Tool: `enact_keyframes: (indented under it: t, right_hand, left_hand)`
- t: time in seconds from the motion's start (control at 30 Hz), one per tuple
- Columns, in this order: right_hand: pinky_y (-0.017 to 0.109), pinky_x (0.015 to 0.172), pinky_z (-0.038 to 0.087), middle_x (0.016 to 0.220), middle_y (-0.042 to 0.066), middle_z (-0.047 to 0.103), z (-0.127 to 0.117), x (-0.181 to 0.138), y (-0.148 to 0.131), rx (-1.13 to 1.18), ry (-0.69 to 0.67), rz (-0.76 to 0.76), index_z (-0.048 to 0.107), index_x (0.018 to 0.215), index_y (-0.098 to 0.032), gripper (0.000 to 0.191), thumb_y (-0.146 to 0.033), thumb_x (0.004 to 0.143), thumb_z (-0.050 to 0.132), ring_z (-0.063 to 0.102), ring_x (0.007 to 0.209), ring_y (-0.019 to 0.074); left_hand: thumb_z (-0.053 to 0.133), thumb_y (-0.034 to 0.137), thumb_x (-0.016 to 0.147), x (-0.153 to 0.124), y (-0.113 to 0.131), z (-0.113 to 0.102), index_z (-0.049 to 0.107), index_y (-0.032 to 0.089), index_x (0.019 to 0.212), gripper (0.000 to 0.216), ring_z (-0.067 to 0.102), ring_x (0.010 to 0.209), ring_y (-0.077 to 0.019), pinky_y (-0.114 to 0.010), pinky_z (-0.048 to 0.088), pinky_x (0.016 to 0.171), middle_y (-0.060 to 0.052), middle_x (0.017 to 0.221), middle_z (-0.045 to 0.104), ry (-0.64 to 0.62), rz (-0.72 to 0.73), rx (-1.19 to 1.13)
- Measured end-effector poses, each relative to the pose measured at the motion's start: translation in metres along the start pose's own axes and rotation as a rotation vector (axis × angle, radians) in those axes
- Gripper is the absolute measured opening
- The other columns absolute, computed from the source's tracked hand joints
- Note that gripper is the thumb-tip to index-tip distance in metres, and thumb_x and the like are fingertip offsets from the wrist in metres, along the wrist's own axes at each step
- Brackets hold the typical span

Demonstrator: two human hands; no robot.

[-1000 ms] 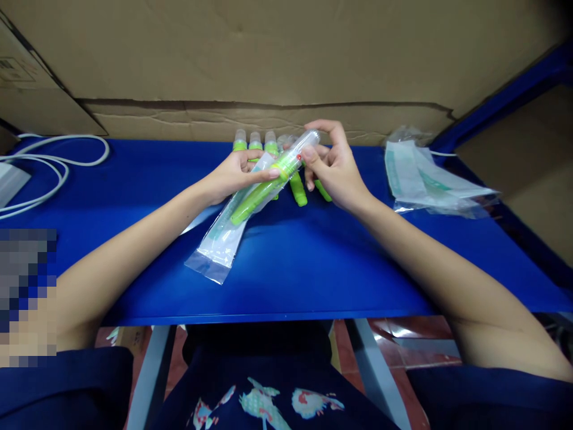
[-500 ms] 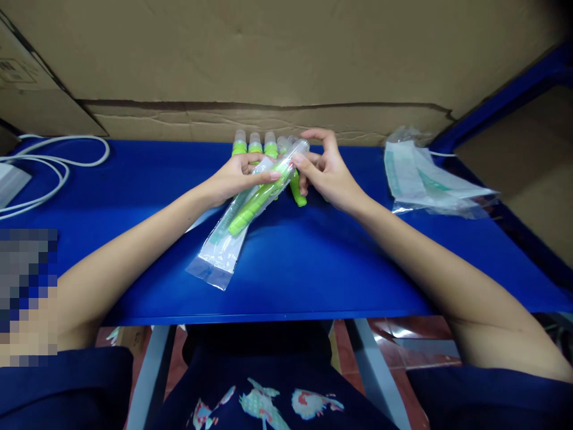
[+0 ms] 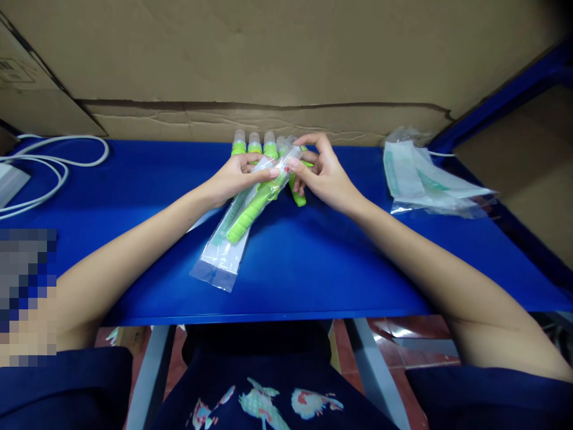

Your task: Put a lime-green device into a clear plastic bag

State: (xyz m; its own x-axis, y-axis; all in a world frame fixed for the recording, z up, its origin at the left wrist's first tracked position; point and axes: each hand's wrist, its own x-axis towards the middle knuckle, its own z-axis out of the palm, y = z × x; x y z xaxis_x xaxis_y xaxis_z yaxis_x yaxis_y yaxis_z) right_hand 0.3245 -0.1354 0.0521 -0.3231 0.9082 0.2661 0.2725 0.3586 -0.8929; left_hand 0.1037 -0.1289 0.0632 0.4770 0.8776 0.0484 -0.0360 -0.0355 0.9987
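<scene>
A clear plastic sleeve [image 3: 222, 251] slants over the blue table [image 3: 313, 263], and a green pen-like device with a clear cap [image 3: 255, 208] sits partly inside it. My left hand [image 3: 233, 178] pinches the sleeve's open end around the device. My right hand [image 3: 323, 173] grips the device's clear cap end at the sleeve mouth. Just behind my hands, several more green devices [image 3: 254, 145] lie in a row near the cardboard wall.
A stack of empty clear sleeves [image 3: 425, 179] lies at the right. White cables [image 3: 54, 161] curl at the far left. A cardboard wall [image 3: 268, 65] closes the back, and a blue frame bar [image 3: 505, 95] borders the right.
The green device has slid deeper into the sleeve. My right hand has moved down and left, closer to my left hand.
</scene>
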Motion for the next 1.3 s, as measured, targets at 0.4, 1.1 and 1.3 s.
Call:
enact_keyframes:
  t: [0.4,1.1,1.3]
  right_hand:
    - [0.034,0.058,0.06,0.128,0.009,0.058,0.0,-0.002,-0.003,-0.042,-0.063,-0.039,0.035,0.137,-0.035,0.086,-0.079,0.074,0.074,0.068,0.079,0.0179]
    - [0.032,0.063,0.061,0.137,0.009,0.058,0.011,-0.007,-0.008,-0.147,0.045,-0.083,0.042,0.152,-0.035,0.089,-0.079,0.079,0.068,0.071,0.087,0.0211]
    - [0.036,0.066,0.061,0.144,0.011,0.053,0.014,-0.01,-0.011,-0.162,0.031,-0.091,0.047,0.145,-0.033,0.088,-0.079,0.074,0.073,0.069,0.087,0.0209]
  left_hand:
    - [0.084,0.037,0.077,-0.001,0.001,0.001,0.069,0.016,0.103,0.037,0.076,0.098,-0.0316,-0.045,0.062,0.09,-0.009,0.092,0.075,0.031,-0.009,-0.051]
    - [0.081,0.043,0.081,-0.003,0.003,0.012,0.067,0.016,0.103,0.037,0.076,0.09,-0.0316,-0.047,0.063,0.085,-0.01,0.085,0.073,0.044,0.008,-0.085]
    - [0.079,0.04,0.08,0.0,0.0,0.012,0.066,0.017,0.103,0.035,0.076,0.086,-0.0284,-0.044,0.064,0.082,-0.007,0.086,0.072,0.073,0.022,-0.107]
